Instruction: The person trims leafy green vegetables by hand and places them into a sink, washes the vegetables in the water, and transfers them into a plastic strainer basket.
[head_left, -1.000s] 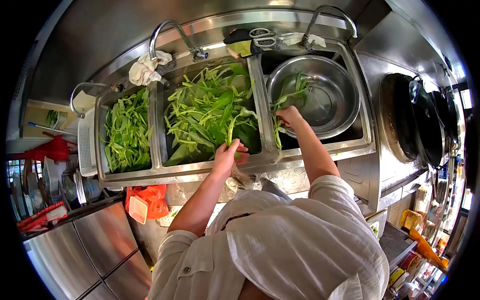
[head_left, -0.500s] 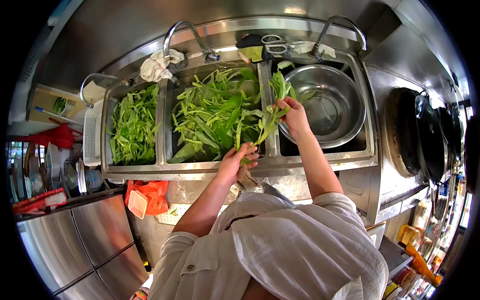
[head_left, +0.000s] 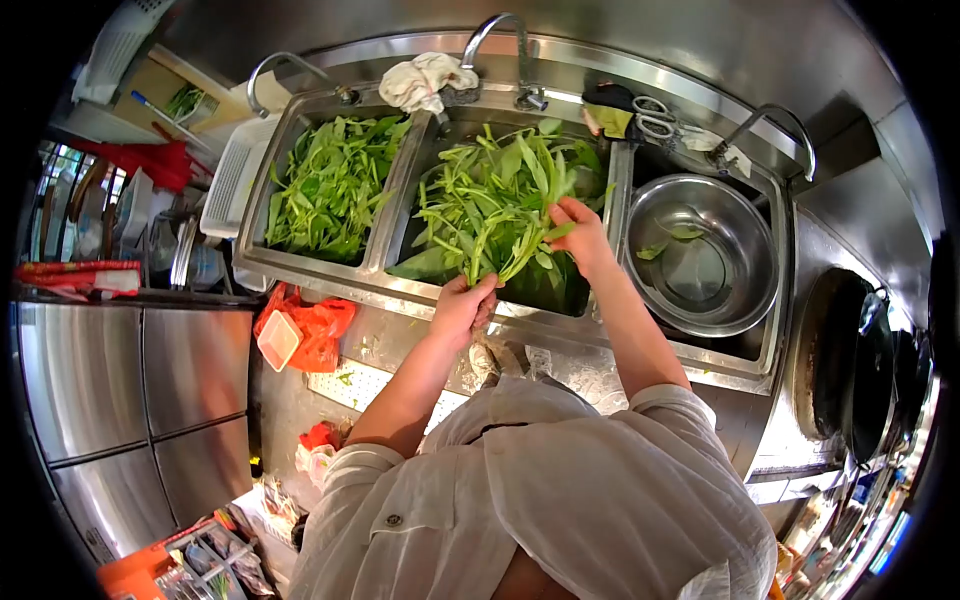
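From afar, I see the bunch of greens [head_left: 512, 258] above the middle basin [head_left: 420, 290]. I have the left hand [head_left: 464, 308] with fingers [head_left: 485, 288] closed around its stems; the right hand [head_left: 582, 238] pinches its leafy side. A loose pile [head_left: 452, 206] lies beneath, so I judge plenty is left. The left basin [head_left: 312, 267] is heaped with greens; the metal bowl [head_left: 752, 262] holds a few leaves [head_left: 652, 250]. Which portion is done, I cannot tell.

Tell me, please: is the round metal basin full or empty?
Nearly empty, apart from any water: the metal basin shows only a few loose leaves, its inside mostly uncovered. Whether it holds water, I cannot tell.
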